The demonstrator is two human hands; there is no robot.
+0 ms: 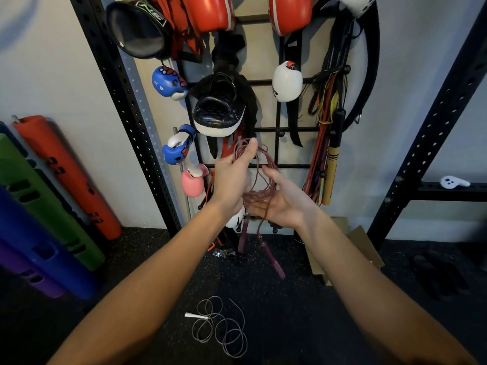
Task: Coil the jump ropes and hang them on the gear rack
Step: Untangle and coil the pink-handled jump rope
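Looping loosely, the maroon jump rope (257, 197) hangs coiled, handles (275, 262) dangling.

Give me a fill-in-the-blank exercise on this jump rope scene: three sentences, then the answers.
1. The left hand grips the coiled maroon jump rope, while the right hand lies ____ beneath it, palm up.
2. The held rope's ____ handles dangle below both hands.
3. A second jump rope, with a white handle, lies loose on the ____.

Missing words: open; two; floor
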